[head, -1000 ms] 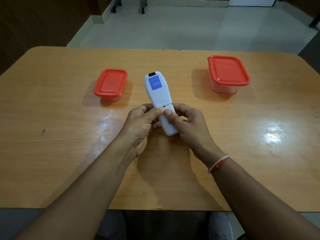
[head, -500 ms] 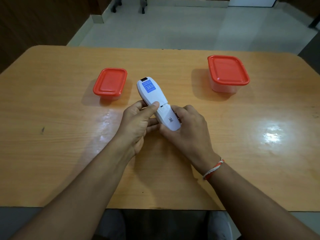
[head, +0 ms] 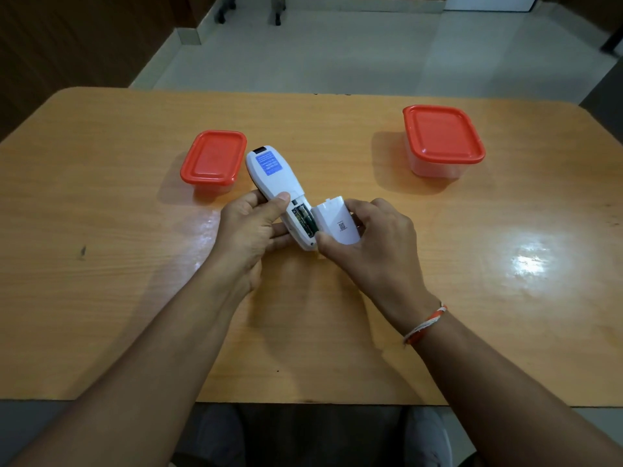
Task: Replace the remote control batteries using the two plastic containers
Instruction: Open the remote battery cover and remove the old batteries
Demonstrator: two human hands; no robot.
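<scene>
A white remote control (head: 274,178) lies face down over the table's middle, its blue label towards the far end. My left hand (head: 251,230) grips its lower half, thumb on the back. The battery compartment (head: 303,219) is uncovered and batteries show inside. Just right of the compartment, my right hand (head: 374,244) pinches the detached white battery cover (head: 337,220). A small clear container with a red lid (head: 214,160) stands to the left of the remote. A larger one with a red lid (head: 443,134) stands at the far right. Both lids are on.
The orange wooden table (head: 101,230) has rounded far corners and a near edge close to my lap. A glossy glare patch lies at the right. Chair legs (head: 249,8) stand on the tiled floor beyond the table.
The battery cover has come off the remote and moved right in my right hand, exposing the batteries. The remote's far end has swung further left in my left hand.
</scene>
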